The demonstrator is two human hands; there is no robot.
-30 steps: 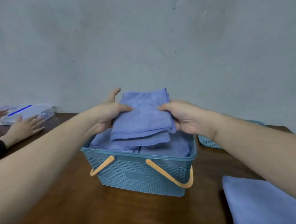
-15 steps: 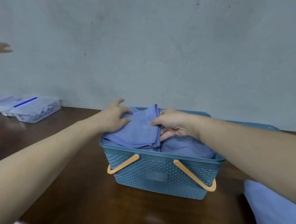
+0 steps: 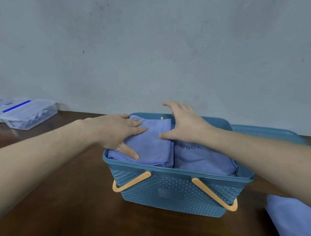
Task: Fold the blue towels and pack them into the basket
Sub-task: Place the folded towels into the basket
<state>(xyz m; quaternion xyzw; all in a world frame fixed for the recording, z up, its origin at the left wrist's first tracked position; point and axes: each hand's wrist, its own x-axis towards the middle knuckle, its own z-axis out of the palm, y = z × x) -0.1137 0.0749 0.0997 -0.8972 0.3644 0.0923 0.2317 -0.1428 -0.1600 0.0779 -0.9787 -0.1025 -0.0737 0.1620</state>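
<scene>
Now that the folded blue towel [image 3: 150, 144] has gone from being held above the rim a second ago to lying in the left half of the teal basket [image 3: 173, 193], I read the placing as done. My left hand [image 3: 120, 132] lies flat on it, fingers straight and spread, pressing it down; half a second ago my right hand [image 3: 185, 124] was pinching the towel's right edge, and it has since let go and hovers with fingers splayed, thumb near the fold, holding nothing. A second stack of blue towels [image 3: 203, 160] fills the basket's right half, touching the first. The basket's orange handles [image 3: 215, 195] hang down its near wall. Another blue towel [image 3: 295, 219] lies on the surface at the near right corner, so I judge at least one more remains to pack. Clear lidded containers [image 3: 26, 113] sit at the far left edge.
</scene>
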